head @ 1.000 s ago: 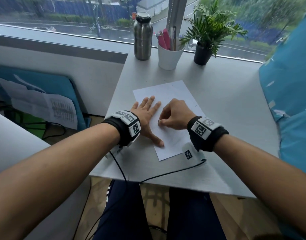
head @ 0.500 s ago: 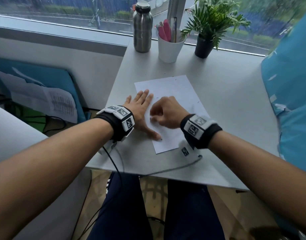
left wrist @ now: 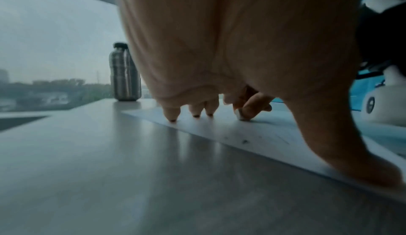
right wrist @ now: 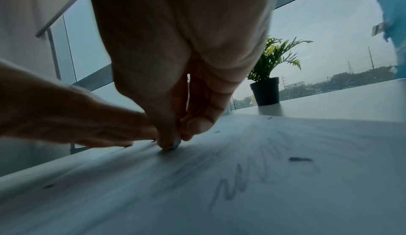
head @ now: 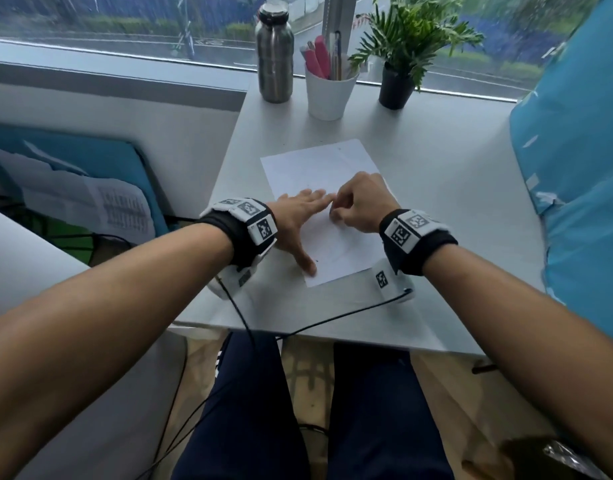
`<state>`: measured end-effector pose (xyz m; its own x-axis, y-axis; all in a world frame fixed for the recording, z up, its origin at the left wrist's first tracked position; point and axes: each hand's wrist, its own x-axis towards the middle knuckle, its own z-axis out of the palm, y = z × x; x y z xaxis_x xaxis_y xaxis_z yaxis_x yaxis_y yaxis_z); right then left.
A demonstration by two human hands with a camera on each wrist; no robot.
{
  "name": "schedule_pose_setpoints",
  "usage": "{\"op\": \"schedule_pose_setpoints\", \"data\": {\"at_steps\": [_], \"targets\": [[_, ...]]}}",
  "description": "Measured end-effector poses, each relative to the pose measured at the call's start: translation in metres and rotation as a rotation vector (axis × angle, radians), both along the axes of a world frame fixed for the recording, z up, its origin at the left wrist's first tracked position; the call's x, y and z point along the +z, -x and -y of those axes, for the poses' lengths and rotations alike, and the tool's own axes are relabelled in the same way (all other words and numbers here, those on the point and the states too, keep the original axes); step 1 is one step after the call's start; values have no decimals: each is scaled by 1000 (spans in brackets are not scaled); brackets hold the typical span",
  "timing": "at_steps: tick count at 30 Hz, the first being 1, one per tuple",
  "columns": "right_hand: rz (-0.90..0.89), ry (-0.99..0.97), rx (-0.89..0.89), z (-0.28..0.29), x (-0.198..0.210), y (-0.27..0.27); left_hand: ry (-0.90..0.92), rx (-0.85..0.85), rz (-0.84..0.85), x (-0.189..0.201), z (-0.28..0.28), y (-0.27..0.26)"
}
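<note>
A white sheet of paper [head: 319, 168] with faint pencil scribbles [right wrist: 252, 169] lies on the grey table [head: 454, 202]. My left hand [head: 303, 230] lies flat on the sheet's left side, fingers straight and spread, tips pressing down [left wrist: 171, 115]. My right hand [head: 334, 214] is curled, thumb and fingers pinching a small pale eraser [left wrist: 240, 117] whose end touches the paper [left wrist: 252, 134]. In the right wrist view the eraser [right wrist: 174, 145] meets the sheet [right wrist: 241, 195] right beside the left fingers [right wrist: 87, 125].
At the table's far edge by the window stand a steel bottle [head: 274, 53], a white cup of pens [head: 327, 91] and a potted plant [head: 398, 84]. A blue padded object [head: 575, 168] borders the right side. Black cables [head: 333, 320] hang over the near edge.
My right hand with the eraser has moved up the sheet, away from the left thumb and close to the left fingertips. The left hand stays flat on the paper.
</note>
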<state>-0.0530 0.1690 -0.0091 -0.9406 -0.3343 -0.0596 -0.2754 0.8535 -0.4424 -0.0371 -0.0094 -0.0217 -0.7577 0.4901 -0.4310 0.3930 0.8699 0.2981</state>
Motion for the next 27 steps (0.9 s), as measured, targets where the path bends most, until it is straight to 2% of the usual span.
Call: {"op": "schedule_pose_setpoints", "data": {"at_steps": [5, 9, 14, 18, 23, 27], "targets": [[-8, 25, -59, 5, -1, -16, 98, 9, 43, -7, -3, 8], [83, 31, 147, 17, 1, -52, 165, -11, 37, -8, -6, 7], [36, 77, -63, 7, 6, -22, 165, -17, 46, -6, -7, 7], [132, 42, 124, 21, -1, -57, 180, -20, 27, -11, -7, 8], [43, 93, -132, 6, 3, -16, 157, -8, 46, -9, -7, 7], [95, 57, 64, 25, -6, -45, 173, -13, 41, -10, -8, 9]]}}
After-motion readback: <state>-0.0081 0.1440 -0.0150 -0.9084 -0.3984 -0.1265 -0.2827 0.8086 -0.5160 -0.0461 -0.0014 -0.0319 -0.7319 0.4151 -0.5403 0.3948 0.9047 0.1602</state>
